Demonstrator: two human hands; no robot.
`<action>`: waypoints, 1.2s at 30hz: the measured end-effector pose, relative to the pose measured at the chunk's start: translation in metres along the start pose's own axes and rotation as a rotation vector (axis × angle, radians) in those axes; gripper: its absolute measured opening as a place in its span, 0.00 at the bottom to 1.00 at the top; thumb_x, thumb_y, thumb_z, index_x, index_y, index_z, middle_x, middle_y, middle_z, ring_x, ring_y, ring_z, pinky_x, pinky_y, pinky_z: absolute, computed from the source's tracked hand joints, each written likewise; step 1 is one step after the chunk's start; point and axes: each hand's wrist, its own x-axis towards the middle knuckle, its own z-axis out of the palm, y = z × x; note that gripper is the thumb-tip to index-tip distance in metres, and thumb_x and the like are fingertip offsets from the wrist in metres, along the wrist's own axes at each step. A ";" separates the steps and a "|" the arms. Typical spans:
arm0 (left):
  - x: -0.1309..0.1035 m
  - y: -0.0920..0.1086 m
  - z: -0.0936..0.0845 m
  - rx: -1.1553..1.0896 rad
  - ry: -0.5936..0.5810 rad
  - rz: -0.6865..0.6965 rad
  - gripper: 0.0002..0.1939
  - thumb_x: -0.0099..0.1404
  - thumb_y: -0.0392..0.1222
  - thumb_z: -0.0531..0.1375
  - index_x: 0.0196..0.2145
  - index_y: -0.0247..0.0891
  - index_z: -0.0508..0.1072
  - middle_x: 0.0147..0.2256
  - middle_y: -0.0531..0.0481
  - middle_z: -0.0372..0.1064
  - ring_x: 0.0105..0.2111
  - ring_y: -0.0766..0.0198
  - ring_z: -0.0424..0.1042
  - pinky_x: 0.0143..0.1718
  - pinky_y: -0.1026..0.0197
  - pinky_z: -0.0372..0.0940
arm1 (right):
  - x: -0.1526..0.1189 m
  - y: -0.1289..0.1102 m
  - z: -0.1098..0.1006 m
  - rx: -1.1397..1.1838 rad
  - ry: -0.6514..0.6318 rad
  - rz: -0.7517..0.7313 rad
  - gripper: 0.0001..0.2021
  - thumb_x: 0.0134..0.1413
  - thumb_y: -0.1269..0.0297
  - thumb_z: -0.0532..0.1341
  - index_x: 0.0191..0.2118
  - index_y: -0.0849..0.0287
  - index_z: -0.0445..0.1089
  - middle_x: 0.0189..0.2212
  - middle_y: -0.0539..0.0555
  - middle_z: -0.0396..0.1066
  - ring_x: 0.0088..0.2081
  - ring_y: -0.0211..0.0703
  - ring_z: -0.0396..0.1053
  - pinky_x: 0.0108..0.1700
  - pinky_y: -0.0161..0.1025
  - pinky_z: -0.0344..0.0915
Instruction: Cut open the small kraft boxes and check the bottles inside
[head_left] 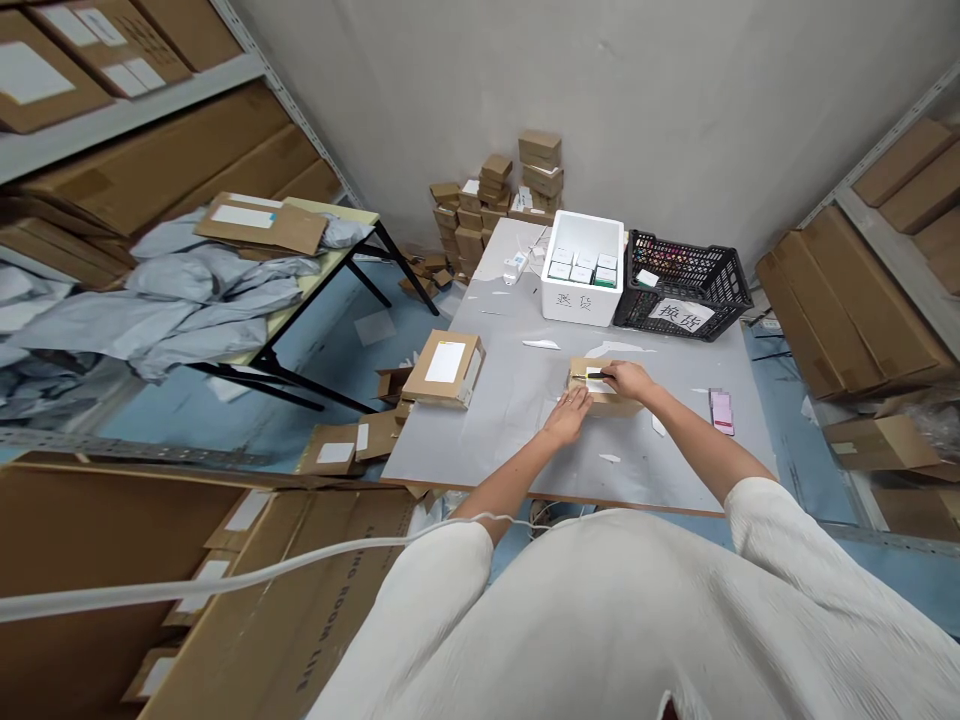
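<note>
A small cardboard box (616, 405) with a white label on top lies on the grey table in front of me. My left hand (568, 414) rests on the box's near left side, fingers stretched out and holding nothing. Closed around a slim black utility knife (596, 376), my right hand (628, 382) is over the top of the box. The knife's thin tip points left across the label, and whether it cuts into the cardboard is too small to tell. Scraps of white paper (541, 344) lie around the box.
Behind the box stand a white foam bin (581, 308) holding several small boxes and a black plastic crate (686, 262). A larger carton (444, 370) sits at the table's left edge, a phone (721, 412) at the right. A white cable (300, 555) crosses in front of my left arm.
</note>
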 end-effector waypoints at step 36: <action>0.012 0.043 0.001 0.344 -0.024 -0.073 0.41 0.68 0.31 0.57 0.77 0.41 0.57 0.76 0.35 0.55 0.78 0.46 0.50 0.78 0.37 0.43 | -0.129 0.148 -0.049 -0.191 -0.104 0.269 0.16 0.75 0.61 0.58 0.56 0.53 0.82 0.52 0.65 0.79 0.54 0.57 0.75 0.50 0.45 0.68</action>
